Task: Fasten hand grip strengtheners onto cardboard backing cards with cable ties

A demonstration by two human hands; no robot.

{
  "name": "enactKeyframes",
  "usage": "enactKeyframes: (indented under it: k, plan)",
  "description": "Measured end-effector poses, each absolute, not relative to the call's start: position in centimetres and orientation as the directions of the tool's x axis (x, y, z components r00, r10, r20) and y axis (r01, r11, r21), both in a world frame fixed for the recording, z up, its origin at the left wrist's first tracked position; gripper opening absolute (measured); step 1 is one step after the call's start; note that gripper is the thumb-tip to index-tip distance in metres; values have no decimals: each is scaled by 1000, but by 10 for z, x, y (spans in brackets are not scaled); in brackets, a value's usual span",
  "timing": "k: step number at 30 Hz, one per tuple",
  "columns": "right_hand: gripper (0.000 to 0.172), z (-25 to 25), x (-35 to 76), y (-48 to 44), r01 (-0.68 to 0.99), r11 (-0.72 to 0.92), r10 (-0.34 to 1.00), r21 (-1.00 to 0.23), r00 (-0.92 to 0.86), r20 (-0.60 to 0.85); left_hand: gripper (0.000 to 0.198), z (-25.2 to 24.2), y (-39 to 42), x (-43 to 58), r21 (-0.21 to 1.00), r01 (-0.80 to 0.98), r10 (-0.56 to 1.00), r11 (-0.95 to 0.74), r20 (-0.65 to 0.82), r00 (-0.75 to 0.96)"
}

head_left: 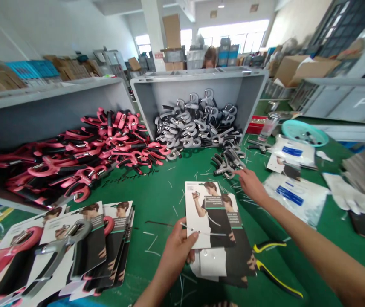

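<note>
My left hand (182, 241) pinches a printed backing card (198, 213) by its lower left edge. Thin white cable ties (212, 233) pass through the card and stick out. Underneath lies a stack of similar cards (236, 247). My right hand (251, 185) is stretched forward, its fingertips closed at the edge of a grey hand grip exerciser (233, 160) in a small pile; the exact contact is partly hidden. Cutting pliers (273, 266) with yellow and black handles lie right of the cards.
Pink hand grips (115, 140) spill from a tipped grey bin (57, 96); grey ones (195, 123) fill another bin (198, 76). Carded grips (89, 247) are piled front left. Plastic bags (297, 196), a turquoise lid (304, 128) and a glove (345, 192) lie right. A person (210, 57) is behind.
</note>
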State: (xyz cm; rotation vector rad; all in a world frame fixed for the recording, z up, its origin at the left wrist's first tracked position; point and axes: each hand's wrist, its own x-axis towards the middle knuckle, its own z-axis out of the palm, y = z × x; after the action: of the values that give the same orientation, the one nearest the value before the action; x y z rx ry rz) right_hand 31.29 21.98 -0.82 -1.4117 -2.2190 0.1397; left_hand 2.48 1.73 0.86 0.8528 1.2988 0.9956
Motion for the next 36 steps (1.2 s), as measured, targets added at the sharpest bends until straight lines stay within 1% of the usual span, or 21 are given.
enactKeyframes:
  k: [1, 3, 4, 6, 9, 11, 12, 13, 14, 15, 16, 17, 19, 20, 22, 25, 28, 31, 32, 34, 36]
  plan:
    - [34, -17, 318, 230, 830, 458, 871, -319, -346, 350, 69, 4, 13, 31, 914, -100, 919, 393, -392, 29]
    - [35, -31, 321, 245, 847, 463, 865, -261, -366, 344, 73, -3, 7, 41, 908, -86, 912, 411, -410, 34]
    - [34, -35, 320, 250, 853, 465, 862, -237, -375, 342, 72, -6, 4, 44, 912, -55, 914, 407, -406, 27]
    - [30, -38, 317, 257, 861, 470, 855, -196, -389, 343, 69, -10, 0, 43, 922, 83, 924, 377, -381, 37]
    - [26, -27, 319, 260, 863, 481, 841, -155, -403, 362, 63, -5, -1, 23, 889, 354, 913, 289, -367, 176]
    - [27, -9, 324, 254, 851, 505, 820, -141, -423, 386, 62, 4, 2, 0, 870, 424, 888, 251, -382, 258]
    - [28, 4, 326, 248, 844, 515, 812, -150, -425, 400, 60, 11, 6, -11, 873, 423, 894, 242, -370, 253]
    - [29, 18, 327, 240, 836, 521, 810, -174, -420, 410, 58, 19, 11, -20, 885, 406, 918, 227, -334, 216]
    - [31, 33, 326, 229, 827, 514, 820, -228, -396, 414, 54, 27, 17, -27, 902, 388, 951, 191, -268, 154]
    - [34, 49, 324, 217, 829, 468, 852, -306, -331, 406, 50, 37, 25, -30, 914, 383, 980, 131, -179, 92]
    - [37, 64, 319, 203, 814, 417, 889, -403, -275, 365, 47, 46, 33, -29, 917, 397, 996, 47, -75, 56]
    - [37, 78, 312, 190, 768, 384, 917, -512, -252, 310, 45, 55, 41, -25, 905, 423, 998, -54, 31, 61]
    - [38, 98, 294, 166, 595, 330, 928, -733, -347, 135, 52, 69, 55, -8, 847, 466, 965, -256, 200, 167]
    - [39, 103, 283, 156, 503, 273, 905, -820, -423, 41, 58, 73, 61, 2, 824, 465, 943, -324, 244, 224]
    - [41, 100, 265, 145, 367, 125, 839, -922, -535, -99, 64, 78, 67, 19, 830, 423, 924, -364, 266, 274]
    - [44, 81, 248, 143, 274, -70, 776, -959, -590, -224, 55, 76, 66, 30, 871, 383, 945, -309, 235, 228]
    - [44, 65, 241, 146, 238, -169, 743, -956, -606, -283, 38, 70, 61, 29, 897, 375, 967, -232, 173, 185]
    - [44, 64, 241, 144, 199, -254, 731, -947, -601, -323, 25, 66, 60, 29, 963, 248, 993, -108, 92, 75]
    - [45, 66, 243, 142, 195, -274, 725, -942, -601, -336, 25, 65, 61, 30, 980, 179, 997, -81, 78, 24]
    - [48, 72, 248, 137, 204, -258, 719, -944, -612, -329, 27, 62, 65, 31, 998, 45, 997, -53, 56, -51]
    - [52, 75, 256, 132, 226, -192, 710, -955, -640, -294, 27, 57, 68, 30, 1000, 0, 998, -31, 31, -60]
